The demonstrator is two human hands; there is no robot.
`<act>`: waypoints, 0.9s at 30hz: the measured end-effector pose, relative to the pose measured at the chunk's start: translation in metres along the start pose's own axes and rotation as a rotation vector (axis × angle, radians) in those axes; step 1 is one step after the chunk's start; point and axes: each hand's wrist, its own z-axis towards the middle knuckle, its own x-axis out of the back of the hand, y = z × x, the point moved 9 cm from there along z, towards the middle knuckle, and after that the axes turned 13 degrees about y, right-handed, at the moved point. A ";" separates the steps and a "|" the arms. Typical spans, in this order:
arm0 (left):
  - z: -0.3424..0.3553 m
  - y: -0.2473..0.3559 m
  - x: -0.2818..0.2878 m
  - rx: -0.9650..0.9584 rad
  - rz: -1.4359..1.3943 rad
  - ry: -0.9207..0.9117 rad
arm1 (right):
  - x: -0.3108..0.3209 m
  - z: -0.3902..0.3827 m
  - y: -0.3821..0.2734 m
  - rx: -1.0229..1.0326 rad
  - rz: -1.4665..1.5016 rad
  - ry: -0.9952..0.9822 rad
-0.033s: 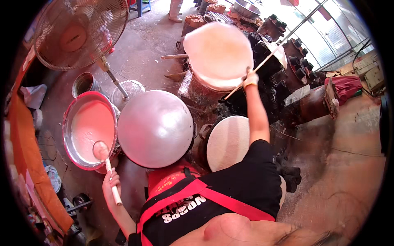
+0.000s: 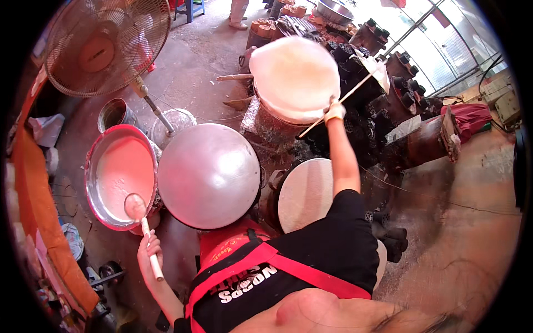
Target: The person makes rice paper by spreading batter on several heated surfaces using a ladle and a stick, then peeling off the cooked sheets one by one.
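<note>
My left hand (image 2: 150, 252) is wrapped around the pale handle of a ladle (image 2: 135, 206). The ladle's bowl rests at the near edge of a red-rimmed basin (image 2: 89, 191) of pale batter (image 2: 126, 166). Stretched out ahead, my right hand (image 2: 334, 111) grips a long thin stick (image 2: 361, 86) that slants up to the right. Just left of that hand, a large round pale sheet (image 2: 294, 77), like a thin pancake, lies over a far stove. Whether my right fingers also touch the sheet's edge, I cannot tell.
A domed metal lid (image 2: 208, 175) sits between the basin and a nearer griddle bearing another pale round (image 2: 305, 194). A standing fan (image 2: 105, 50) rises at the left. Dark cylindrical briquettes (image 2: 394, 238) and stoves crowd the right. Someone's legs (image 2: 239, 11) show at the far edge.
My right hand has shifted slightly left and nearer with the stick. The far edge of the pale sheet sits a little lower in view. My left hand and ladle are nearly unchanged.
</note>
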 end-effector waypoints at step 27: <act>0.173 0.343 0.012 -1.489 2.789 -0.274 | -0.007 -0.726 0.240 0.469 -0.825 -1.359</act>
